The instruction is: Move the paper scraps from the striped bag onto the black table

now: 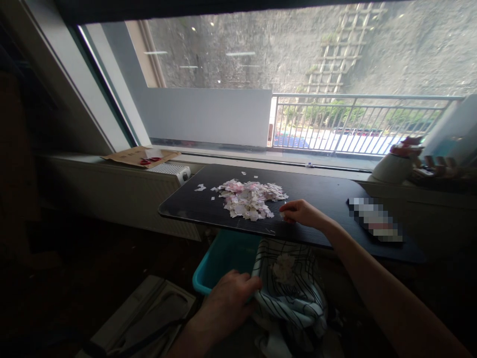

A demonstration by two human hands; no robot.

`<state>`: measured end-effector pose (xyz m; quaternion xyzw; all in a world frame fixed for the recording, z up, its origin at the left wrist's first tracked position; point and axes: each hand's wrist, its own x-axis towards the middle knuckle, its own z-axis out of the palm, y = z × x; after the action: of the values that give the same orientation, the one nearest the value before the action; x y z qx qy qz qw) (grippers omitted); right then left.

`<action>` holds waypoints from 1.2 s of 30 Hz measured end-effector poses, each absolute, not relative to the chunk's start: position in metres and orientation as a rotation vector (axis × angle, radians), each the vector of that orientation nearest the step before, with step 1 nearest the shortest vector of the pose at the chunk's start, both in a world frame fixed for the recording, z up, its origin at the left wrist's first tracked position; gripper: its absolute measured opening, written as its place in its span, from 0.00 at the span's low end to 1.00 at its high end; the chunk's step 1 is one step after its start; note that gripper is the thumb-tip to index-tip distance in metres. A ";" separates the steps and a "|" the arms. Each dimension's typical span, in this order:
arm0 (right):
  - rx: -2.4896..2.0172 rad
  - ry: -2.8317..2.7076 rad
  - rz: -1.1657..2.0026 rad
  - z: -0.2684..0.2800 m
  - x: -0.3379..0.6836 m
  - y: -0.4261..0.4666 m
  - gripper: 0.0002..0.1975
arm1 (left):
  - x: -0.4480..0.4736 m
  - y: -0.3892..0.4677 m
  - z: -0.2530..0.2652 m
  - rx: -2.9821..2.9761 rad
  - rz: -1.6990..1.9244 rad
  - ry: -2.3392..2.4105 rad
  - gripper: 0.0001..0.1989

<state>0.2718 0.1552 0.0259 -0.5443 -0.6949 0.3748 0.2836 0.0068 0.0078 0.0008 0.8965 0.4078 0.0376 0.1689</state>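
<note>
A wide window fills the far side of the scene, with a white railing and a stone wall beyond it. Below it, a dark counter runs from the centre to the right, its near edge rounded at the left corner. Under the counter's near edge sits a teal bin, and just to its right a white bag with dark stripes is held open, with a small clump of paper scraps inside it. On the counter, near the centre, lies a pile of torn paper scraps, white and pink, with a few stray pieces to its left. The right hand rests on the counter just right of the pile, fingers drawn together as if pinching; whether a scrap sits between them cannot be told. The left hand is below the counter edge, closed on the left rim of the striped bag. At the far right, a white pot stands on the sill. At the far left, a sheet of cardboard lies on the sill with a red object on it, too small to identify.
</note>
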 end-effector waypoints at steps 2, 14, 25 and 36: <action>-1.477 -1.899 0.928 0.025 0.274 0.157 0.11 | 0.007 0.008 0.002 2.552 0.103 1.158 0.08; -1.522 -2.070 0.590 0.033 0.276 0.156 0.12 | 0.006 0.007 -0.005 2.576 0.182 1.150 0.09; -1.562 -2.088 0.649 0.047 0.272 0.150 0.16 | 0.007 0.006 -0.005 2.572 0.160 1.174 0.08; -1.538 -2.000 0.798 0.042 0.271 0.154 0.16 | 0.007 0.006 -0.006 2.596 0.180 1.187 0.08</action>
<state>0.2711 0.1544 0.0418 -0.5634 -0.7328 0.2922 0.2453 0.0072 0.0063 -0.0061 0.8987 0.4110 0.0622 0.1400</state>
